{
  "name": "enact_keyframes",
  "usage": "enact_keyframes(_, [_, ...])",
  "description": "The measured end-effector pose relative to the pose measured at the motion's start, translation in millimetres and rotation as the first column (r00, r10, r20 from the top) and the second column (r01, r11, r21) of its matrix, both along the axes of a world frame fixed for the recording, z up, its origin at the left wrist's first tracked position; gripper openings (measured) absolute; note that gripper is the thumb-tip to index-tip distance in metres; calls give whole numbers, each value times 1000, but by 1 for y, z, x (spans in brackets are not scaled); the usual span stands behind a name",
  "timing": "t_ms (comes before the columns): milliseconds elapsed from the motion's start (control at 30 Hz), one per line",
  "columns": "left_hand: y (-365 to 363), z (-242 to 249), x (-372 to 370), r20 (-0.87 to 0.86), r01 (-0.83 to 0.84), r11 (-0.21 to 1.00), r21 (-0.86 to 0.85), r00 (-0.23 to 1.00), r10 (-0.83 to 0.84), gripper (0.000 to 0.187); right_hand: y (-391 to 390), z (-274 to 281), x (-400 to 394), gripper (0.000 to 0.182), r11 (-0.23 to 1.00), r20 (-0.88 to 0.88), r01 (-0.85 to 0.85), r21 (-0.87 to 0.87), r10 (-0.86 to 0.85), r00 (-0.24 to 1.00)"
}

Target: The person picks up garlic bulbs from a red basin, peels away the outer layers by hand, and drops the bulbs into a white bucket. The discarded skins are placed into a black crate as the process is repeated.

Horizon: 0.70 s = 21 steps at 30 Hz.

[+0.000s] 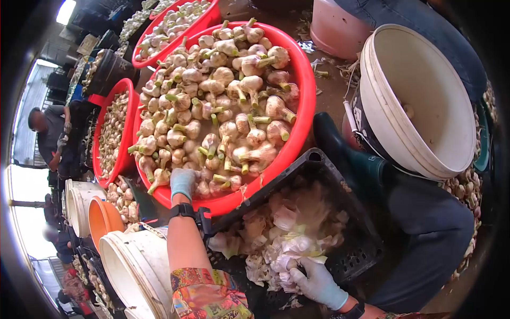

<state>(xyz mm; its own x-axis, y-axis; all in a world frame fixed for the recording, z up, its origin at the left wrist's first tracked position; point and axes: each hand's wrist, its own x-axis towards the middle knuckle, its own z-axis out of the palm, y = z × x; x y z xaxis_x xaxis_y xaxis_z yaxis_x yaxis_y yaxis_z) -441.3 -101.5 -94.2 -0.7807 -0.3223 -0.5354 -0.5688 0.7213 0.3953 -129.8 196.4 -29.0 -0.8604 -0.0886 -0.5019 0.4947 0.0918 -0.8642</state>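
My left hand [183,183], in a pale glove with a blue-green cuff, reaches into a large red tub [305,80] at its lower rim. Its fingertips are lost among the garlic bulbs [212,87], which have short green stems and sit in murky water. Lower down, my right hand [317,283], gloved the same way, is closed with thumb and fingers pinched on a whitish garlic bulb [291,266]. It is over a black crate [366,250] holding loose garlic skins [297,212], and the skins partly hide the bulb.
A white bucket [377,106] stands at right, by a leg and a dark boot [345,149]. Another white bucket [114,266] and an orange bowl [103,218] lie at lower left. More red tubs [130,106] of garlic stand beyond. A person [50,130] is at far left.
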Motion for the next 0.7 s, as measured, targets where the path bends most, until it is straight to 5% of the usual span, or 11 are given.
enact_keyframes(67, [-15, 7, 14, -30, -119, 991, 68, 992, 121, 16, 2, 4, 1, 34, 998, 159, -39, -55, 48, 986])
enact_keyframes(133, [-19, 37, 30, -36, -340, 883, 323, 928, 370, 4, 0, 4, 8, 34, 997, 124, -41, -66, 49, 991])
enact_keyframes(200, [-1, 78, 72, -53, -336, 771, 541, 901, 430, 19, -5, -9, 21, 36, 979, -73, -4, -206, -12, 997])
enact_keyframes(300, [57, 120, 171, -96, -196, 538, 820, 879, 467, 28, 3, 21, 15, 40, 969, -18, -38, -244, 35, 999])
enact_keyframes(367, [106, 130, 244, -136, -107, 477, 872, 884, 447, 35, -4, 15, 22, 35, 935, -130, 106, -339, -158, 979])
enact_keyframes(400, [136, 142, 279, -171, -126, 540, 832, 868, 466, 36, 9, 47, 19, 34, 755, 198, 255, -605, -168, 966])
enact_keyframes(433, [145, 127, 310, -100, -126, 436, 891, 882, 460, 41, 9, 46, 23, 37, 663, 285, 329, -672, -178, 942])
enact_keyframes(533, [164, 131, 378, -95, -62, 506, 860, 955, 280, 38, 20, 47, 36, 40, 665, 202, 278, -693, -192, 960])
enact_keyframes(633, [167, 158, 406, -78, -71, 291, 954, 879, 470, 49, 24, 78, 43, 44, 885, -163, -136, -445, 70, 984])
enact_keyframes(700, [161, 161, 417, -196, 33, 305, 952, 829, 523, 40, 11, 83, 57, 38, 890, -331, -293, -348, 175, 927])
